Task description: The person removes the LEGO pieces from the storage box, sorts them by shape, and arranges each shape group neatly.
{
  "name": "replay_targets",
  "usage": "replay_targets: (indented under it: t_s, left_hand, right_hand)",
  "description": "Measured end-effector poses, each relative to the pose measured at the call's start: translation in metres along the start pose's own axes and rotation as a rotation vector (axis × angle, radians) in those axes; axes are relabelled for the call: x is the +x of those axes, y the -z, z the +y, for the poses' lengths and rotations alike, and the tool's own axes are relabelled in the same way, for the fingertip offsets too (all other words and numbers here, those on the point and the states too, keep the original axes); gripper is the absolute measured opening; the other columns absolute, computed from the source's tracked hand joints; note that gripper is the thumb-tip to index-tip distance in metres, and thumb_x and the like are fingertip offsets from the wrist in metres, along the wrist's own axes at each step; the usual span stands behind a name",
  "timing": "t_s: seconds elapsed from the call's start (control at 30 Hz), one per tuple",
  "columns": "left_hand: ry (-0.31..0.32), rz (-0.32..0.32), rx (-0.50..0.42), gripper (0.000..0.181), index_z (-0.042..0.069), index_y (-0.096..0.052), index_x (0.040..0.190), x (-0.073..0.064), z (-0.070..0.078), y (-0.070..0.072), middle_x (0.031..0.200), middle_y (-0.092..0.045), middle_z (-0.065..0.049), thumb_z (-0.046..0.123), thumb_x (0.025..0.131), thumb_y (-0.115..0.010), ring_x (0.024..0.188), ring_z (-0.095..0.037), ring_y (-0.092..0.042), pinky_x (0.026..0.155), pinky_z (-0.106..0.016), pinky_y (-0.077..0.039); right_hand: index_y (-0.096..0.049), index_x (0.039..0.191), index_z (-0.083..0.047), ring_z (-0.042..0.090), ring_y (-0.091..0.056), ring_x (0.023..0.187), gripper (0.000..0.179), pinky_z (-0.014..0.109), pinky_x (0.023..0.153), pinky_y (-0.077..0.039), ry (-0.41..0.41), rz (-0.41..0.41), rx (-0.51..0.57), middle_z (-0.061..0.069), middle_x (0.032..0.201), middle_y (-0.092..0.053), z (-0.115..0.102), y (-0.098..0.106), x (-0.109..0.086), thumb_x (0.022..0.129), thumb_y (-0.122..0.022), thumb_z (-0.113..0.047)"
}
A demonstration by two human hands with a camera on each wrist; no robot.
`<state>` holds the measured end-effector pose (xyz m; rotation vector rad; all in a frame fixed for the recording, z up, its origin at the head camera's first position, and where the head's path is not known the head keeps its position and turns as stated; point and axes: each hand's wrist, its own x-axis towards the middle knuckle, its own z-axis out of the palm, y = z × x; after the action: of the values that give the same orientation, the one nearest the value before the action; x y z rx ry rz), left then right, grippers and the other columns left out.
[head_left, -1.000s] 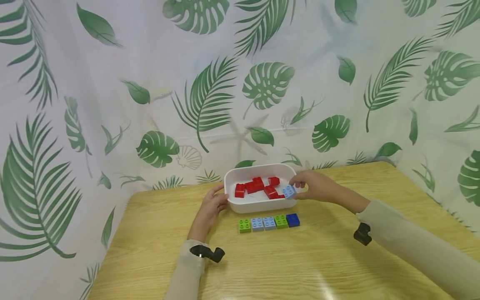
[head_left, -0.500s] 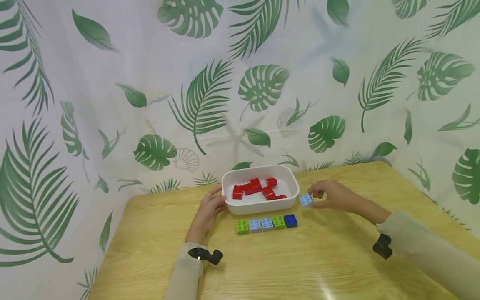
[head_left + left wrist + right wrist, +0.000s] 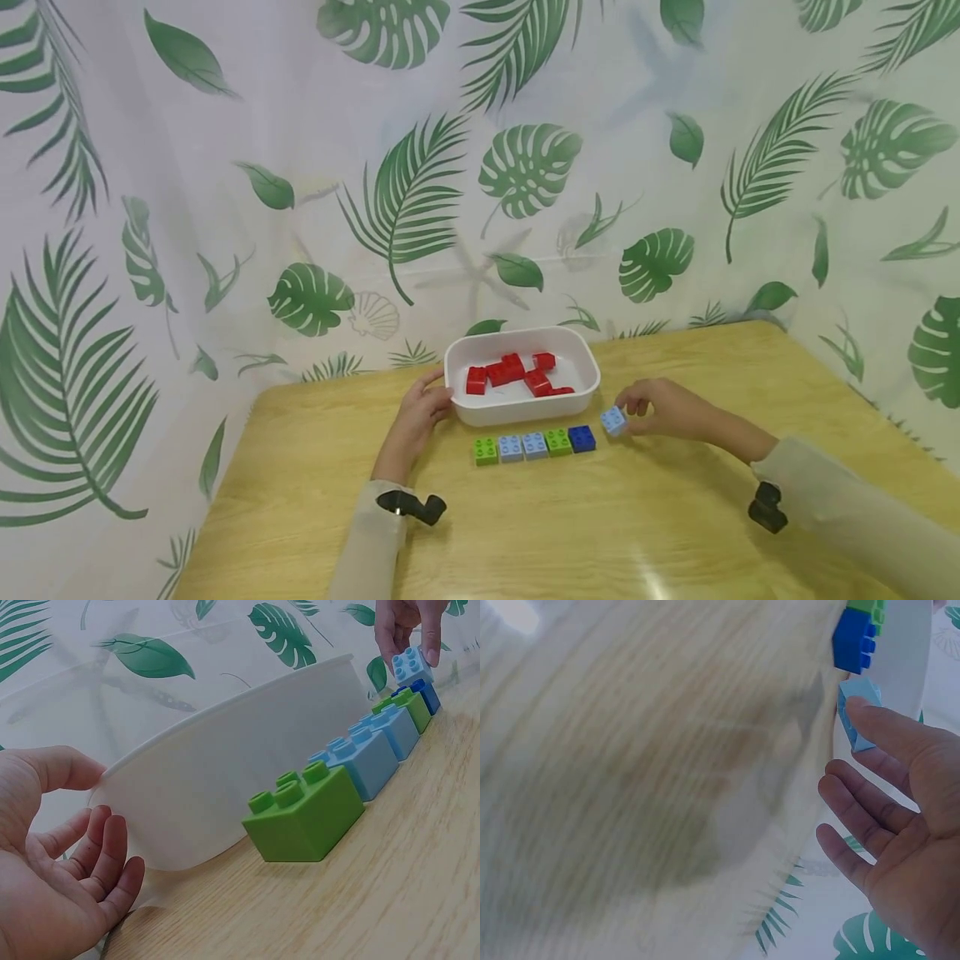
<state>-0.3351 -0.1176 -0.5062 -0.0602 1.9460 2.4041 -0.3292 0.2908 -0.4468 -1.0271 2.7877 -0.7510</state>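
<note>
My right hand (image 3: pixel 667 410) pinches a light blue toy building brick (image 3: pixel 613 421) between thumb and fingers, just right of a row of bricks. In the right wrist view, the other fingers (image 3: pixel 855 802) stay off that brick. The row runs from a green brick (image 3: pixel 486 451) through two light blue bricks (image 3: pixel 522 447) and another green brick (image 3: pixel 558 442) to a dark blue brick (image 3: pixel 582 438). At the left end of a white plastic bin (image 3: pixel 517 412), my left hand (image 3: pixel 52 847) holds the rim, thumb on its edge and fingers curled by the outer wall.
Several red bricks (image 3: pixel 507 369) lie inside the bin. Bin and row share a wooden table (image 3: pixel 525 525), the row lying along the bin's near side. A leaf-patterned curtain (image 3: pixel 450 208) rises behind the table's back edge.
My right hand has carried the light blue brick out over the bin's right end, then down toward the near side, close to the dark blue brick. My left hand stays at the bin.
</note>
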Motion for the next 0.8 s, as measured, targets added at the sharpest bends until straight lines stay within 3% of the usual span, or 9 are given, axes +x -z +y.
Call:
replay_targets:
  t_s: [0.37, 0.57, 0.8]
  left_hand:
    - [0.002, 0.0, -0.002, 0.054, 0.001, -0.044, 0.15, -0.001, 0.0, -0.002, 0.101, -0.065, -0.006, 0.005, 0.098, -0.059, 0.084, -0.009, -0.063, 0.083, -0.027, -0.053]
    - [0.023, 0.009, 0.002, 0.054, 0.002, -0.044, 0.149, -0.001, -0.002, -0.002, 0.096, -0.065, -0.001, 0.005, 0.098, -0.06, 0.083, -0.007, -0.063, 0.085, -0.028, -0.052]
    - [0.014, -0.007, -0.001, 0.056, 0.0, -0.041, 0.151, -0.002, 0.002, -0.002, 0.099, -0.065, -0.001, 0.005, 0.098, -0.059, 0.082, -0.006, -0.063, 0.088, -0.032, -0.052]
  right_hand:
    - [-0.074, 0.106, -0.003, 0.015, -0.063, 0.086, 0.031, 0.028, 0.074, -0.053, -0.014, -0.005, 0.019, 0.003, 0.094, -0.072, 0.001, -0.013, -0.002, 0.083, -0.084, -0.019]
    - [-0.073, 0.107, -0.003, 0.015, -0.062, 0.087, 0.034, 0.029, 0.075, -0.052, -0.05, -0.009, 0.008, 0.002, 0.093, -0.071, -0.002, -0.02, -0.003, 0.081, -0.086, -0.022]
    - [-0.074, 0.103, -0.003, 0.014, -0.063, 0.085, 0.032, 0.029, 0.075, -0.052, -0.018, 0.001, -0.021, 0.003, 0.093, -0.072, -0.004, -0.02, 0.001, 0.079, -0.087, -0.02]
